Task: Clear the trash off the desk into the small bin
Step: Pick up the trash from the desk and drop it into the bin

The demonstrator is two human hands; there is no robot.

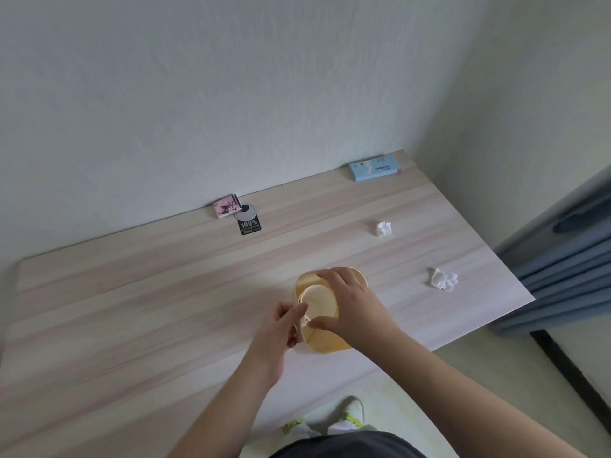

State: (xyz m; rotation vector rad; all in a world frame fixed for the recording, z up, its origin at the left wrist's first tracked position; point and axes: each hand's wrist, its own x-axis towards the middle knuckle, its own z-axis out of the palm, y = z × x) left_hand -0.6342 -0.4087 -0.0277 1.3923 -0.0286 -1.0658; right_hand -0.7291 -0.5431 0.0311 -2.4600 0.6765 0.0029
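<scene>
Standing near the worktop's near edge is one small yellow bin, with both hands on it. The left hand is at the bin's left side, its fingers pinching a small pale part at the rim. The right hand lies across the bin's top, fingers spread over the lid and thumb reaching toward the left hand.

Going left to right along the far edge by the wall: one pink card pack, one round silver disc just beside it, one black tag touching the disc, and, well apart to the right, one light blue box.

Two crumpled white tissues lie to the right of the bin, apart from both hands: the far tissue and the near tissue, the latter close to the worktop's right edge.
</scene>
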